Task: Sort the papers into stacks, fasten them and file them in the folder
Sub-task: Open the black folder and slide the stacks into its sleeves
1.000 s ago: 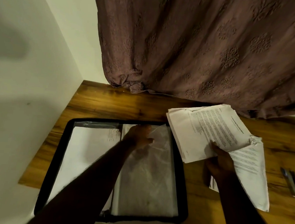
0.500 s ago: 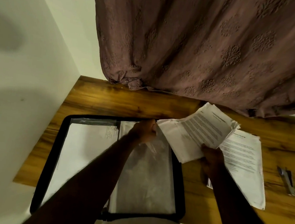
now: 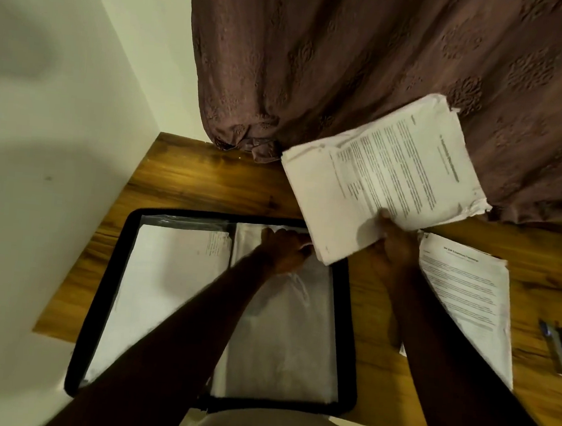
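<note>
Folder (image 3: 187, 214) lay open on table (image 3: 207, 179), at near edge before person. Sheet (image 3: 171, 288) in left half, plastic sleeve (image 3: 288, 342) in right half. Left hand (image 3: 286, 250) gripped far edge of plastic sleeve. Right hand (image 3: 391, 253) held paper stack (image 3: 388, 178) in air, over far right corner of folder. Second stack (image 3: 466, 297) lay on table, right of folder. Small tool (image 3: 556, 349) further right. Curtain (image 3: 353, 66) behind table, wall (image 3: 42, 124) at left.

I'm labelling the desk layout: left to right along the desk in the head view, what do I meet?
Filed sheet, left hand pinching the plastic sleeve, right hand gripping the raised stack, paper stack on the desk, metal tool.
</note>
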{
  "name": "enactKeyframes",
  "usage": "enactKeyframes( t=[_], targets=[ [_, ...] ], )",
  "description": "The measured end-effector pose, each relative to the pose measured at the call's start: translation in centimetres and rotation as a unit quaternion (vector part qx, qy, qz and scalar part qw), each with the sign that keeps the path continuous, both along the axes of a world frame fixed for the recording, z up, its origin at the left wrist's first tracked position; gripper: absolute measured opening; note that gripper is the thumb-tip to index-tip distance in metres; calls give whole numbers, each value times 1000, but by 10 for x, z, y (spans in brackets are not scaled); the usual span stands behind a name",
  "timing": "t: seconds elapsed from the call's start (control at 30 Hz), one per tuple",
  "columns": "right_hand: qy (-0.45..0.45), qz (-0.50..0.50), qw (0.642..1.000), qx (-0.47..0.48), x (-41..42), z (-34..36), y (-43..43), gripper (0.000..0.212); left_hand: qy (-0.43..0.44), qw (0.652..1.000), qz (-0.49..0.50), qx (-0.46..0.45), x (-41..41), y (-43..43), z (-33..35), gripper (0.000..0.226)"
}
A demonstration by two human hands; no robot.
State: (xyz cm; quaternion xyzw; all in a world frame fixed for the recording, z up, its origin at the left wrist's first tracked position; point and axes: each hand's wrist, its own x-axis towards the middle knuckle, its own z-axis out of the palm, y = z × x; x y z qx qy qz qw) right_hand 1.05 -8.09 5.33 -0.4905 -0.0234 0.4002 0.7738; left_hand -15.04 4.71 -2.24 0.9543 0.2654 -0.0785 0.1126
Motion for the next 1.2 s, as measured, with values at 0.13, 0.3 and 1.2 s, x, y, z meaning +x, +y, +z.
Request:
enactKeyframes(
  t=[0.13,0.3,1.2],
  targets=[
    [-1,21,1000,4,-12,1,58,41,-56,998,32,-4,-3,-8,0,40],
    [-68,59,996,22,-24,-5,114,50,-26,991,134,-17,-15,0,-1,53],
    [-167,142,968,-122,15,-61,117,94,-176,984,30,21,-34,24,-6,38]
  ],
)
